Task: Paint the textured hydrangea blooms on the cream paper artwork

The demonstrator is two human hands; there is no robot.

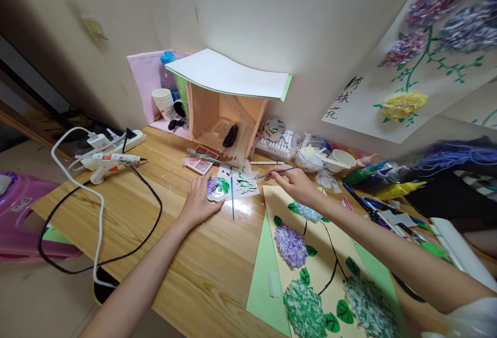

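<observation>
My left hand rests on the table, its fingers and thumb curved around the edge of a small round paint palette with purple and green paint. In my right hand a thin paintbrush is pinched, its tip pointing left toward a white paper scrap marked with green and dark strokes. A second brush with a blue handle lies beside the palette. Below my right forearm is a cream sheet bearing fluffy purple, green and bluish flowers, painted leaves and dark stems; the forearm covers part of it.
A cardboard box with a white lid stands against the wall. To the left lie a glue gun, a power strip and looping cables. Paint bottles and pens crowd the right side. A pink stool stands beyond the left edge.
</observation>
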